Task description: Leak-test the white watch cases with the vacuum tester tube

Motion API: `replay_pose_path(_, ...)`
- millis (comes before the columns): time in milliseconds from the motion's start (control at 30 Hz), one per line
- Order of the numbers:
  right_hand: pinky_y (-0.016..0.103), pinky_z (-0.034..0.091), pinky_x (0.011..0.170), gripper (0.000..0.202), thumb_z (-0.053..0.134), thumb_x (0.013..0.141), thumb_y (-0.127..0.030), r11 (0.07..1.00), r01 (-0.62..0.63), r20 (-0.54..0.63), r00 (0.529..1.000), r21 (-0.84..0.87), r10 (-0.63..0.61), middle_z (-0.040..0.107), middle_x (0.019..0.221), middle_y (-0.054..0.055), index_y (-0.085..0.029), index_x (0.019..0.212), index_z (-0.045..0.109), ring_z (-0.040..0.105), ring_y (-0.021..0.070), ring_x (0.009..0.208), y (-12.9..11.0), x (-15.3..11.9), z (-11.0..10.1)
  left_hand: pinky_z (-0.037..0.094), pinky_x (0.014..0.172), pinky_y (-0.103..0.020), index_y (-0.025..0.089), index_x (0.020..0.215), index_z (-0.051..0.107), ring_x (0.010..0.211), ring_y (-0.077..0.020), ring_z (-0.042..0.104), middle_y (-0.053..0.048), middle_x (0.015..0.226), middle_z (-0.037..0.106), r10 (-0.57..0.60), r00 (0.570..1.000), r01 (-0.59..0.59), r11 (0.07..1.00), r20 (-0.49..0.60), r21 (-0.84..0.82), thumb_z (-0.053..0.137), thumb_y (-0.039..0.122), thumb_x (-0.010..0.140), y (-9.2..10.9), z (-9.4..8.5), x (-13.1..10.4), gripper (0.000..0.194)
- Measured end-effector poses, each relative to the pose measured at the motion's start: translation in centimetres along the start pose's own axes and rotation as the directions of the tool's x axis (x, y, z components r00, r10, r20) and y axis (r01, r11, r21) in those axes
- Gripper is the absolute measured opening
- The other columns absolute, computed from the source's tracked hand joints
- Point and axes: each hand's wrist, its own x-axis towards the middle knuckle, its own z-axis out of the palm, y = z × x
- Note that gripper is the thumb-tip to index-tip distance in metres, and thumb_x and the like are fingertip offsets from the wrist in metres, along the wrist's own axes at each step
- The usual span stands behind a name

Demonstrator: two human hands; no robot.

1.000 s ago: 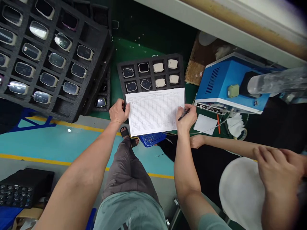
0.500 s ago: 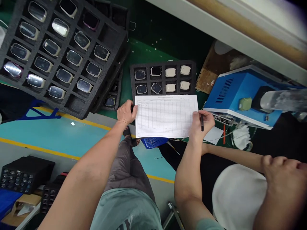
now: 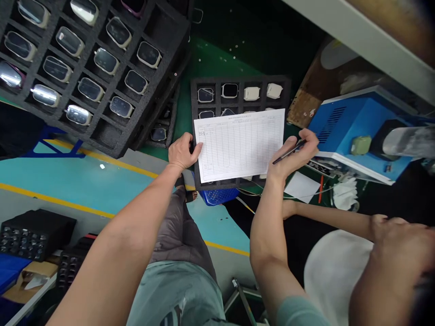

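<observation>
A printed form, a white sheet with a ruled grid (image 3: 241, 149), lies slightly tilted over a black foam tray (image 3: 240, 81). Watch bodies sit in the tray's pockets: dark-screened ones (image 3: 205, 94) at left, pale ones (image 3: 251, 93) at right. My left hand (image 3: 182, 151) is closed round the tray's left edge, its thumb at the sheet's border; some fingertips are hidden. Held between the fingers of my right hand (image 3: 295, 154) is a dark pen (image 3: 288, 152), beside the sheet's right edge and slanting down-left.
Stacked large foam trays (image 3: 112, 131) with more watches stand at upper left. A blue machine (image 3: 350, 131) occupies the right side, near a white paper (image 3: 302, 186) and a red stick (image 3: 320, 189). Another person's forearm (image 3: 329, 216) rests at lower right. A blue basket (image 3: 219, 196) is below the tray.
The sheet has shifted upward and tilted, uncovering the tray's lower edge. My right hand has come off the sheet's right edge, and the pen has swung from upright to slanting. The view moved slightly.
</observation>
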Motion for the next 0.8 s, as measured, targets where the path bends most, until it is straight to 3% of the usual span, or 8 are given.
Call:
replay_pose_path(100,0.048,0.052,0.101,0.039,0.040,0.105,-0.046,0.997,0.044,-0.128,0.991,0.070,-0.035,0.066,0.112,0.012,-0.019,0.127,0.059,0.066,0.0242,0.109,-3.0,-4.1,0.7,0.043,0.064,-0.034,0.020,0.095,0.053,0.075,-0.0221,0.062,-0.006,0.079,0.064,0.005,1.000,-0.005,1.000,0.000,0.004,0.047,0.060,0.095,0.0,0.1,0.0,0.040)
replay_pose_path(133,0.046,0.057,0.093,0.041,0.038,0.105,-0.046,0.991,0.025,-0.101,0.995,0.134,-0.012,0.068,0.104,0.010,-0.019,0.127,0.060,0.069,0.0224,0.099,-4.2,-6.0,1.1,0.043,0.064,-0.034,0.020,0.095,0.053,0.075,-0.0221,0.062,-0.006,0.079,0.064,0.007,1.000,-0.007,1.000,0.001,0.006,0.047,0.060,0.095,0.0,0.1,0.0,0.040)
replay_pose_path(200,0.039,0.060,0.076,0.038,0.040,0.105,-0.043,0.968,-0.009,0.047,0.999,0.251,-0.003,0.069,0.092,0.008,-0.017,0.116,0.066,0.070,0.0188,0.080,-6.7,-9.8,1.9,0.042,0.065,-0.034,0.020,0.095,0.053,0.075,-0.0219,0.062,-0.006,0.079,0.064,0.006,1.000,-0.006,1.000,0.001,0.011,0.046,0.061,0.095,0.0,0.1,0.0,0.041)
replay_pose_path(333,0.034,0.057,0.073,0.024,0.050,0.101,-0.029,0.917,0.080,0.314,0.925,0.390,-0.214,0.073,0.087,0.007,-0.020,0.097,0.072,0.070,0.0184,0.081,-10.4,-14.5,2.7,0.042,0.065,-0.033,0.020,0.096,0.053,0.074,-0.0216,0.061,-0.006,0.080,0.064,0.001,1.000,-0.001,1.000,-0.004,0.017,0.045,0.061,0.095,0.2,0.0,0.0,0.042)
replay_pose_path(400,0.034,0.057,0.074,0.024,0.049,0.101,-0.029,0.921,0.076,0.334,0.918,0.381,-0.214,0.072,0.085,0.006,-0.020,0.095,0.070,0.069,0.0183,0.083,-10.5,-14.5,2.7,0.041,0.065,-0.033,0.020,0.095,0.053,0.073,-0.0211,0.061,-0.006,0.080,0.065,0.003,1.000,-0.003,1.000,-0.011,0.011,0.045,0.061,0.095,0.3,0.0,0.0,0.042)
replay_pose_path(500,0.034,0.055,0.074,0.029,0.045,0.103,-0.038,0.957,-0.039,0.250,0.968,0.287,-0.036,0.063,0.077,0.004,-0.019,0.094,0.066,0.065,0.0168,0.076,-8.5,-12.5,2.5,0.041,0.065,-0.033,0.021,0.095,0.052,0.073,-0.0206,0.060,-0.006,0.081,0.065,0.006,1.000,-0.007,1.000,-0.026,-0.010,0.047,0.062,0.094,0.3,0.1,0.0,0.041)
replay_pose_path(600,0.033,0.054,0.072,0.030,0.048,0.101,-0.046,0.960,-0.131,0.164,0.982,0.249,0.092,0.057,0.077,0.002,-0.020,0.099,0.063,0.061,0.0144,0.070,-6.3,-10.8,2.1,0.043,0.066,-0.033,0.020,0.094,0.052,0.075,-0.0213,0.061,-0.006,0.083,0.065,0.001,1.000,-0.001,1.000,-0.017,-0.024,0.047,0.061,0.095,0.4,0.2,0.0,0.041)
replay_pose_path(800,0.034,0.055,0.074,0.026,0.055,0.099,-0.041,0.940,-0.052,0.369,0.926,0.336,-0.080,0.064,0.080,0.004,-0.018,0.096,0.067,0.067,0.0173,0.078,-6.2,-12.6,1.8,0.045,0.070,-0.035,0.020,0.095,0.052,0.078,-0.0227,0.063,-0.006,0.081,0.063,-0.003,1.000,0.003,0.999,-0.008,-0.035,0.046,0.063,0.095,0.4,0.2,0.1,0.043)
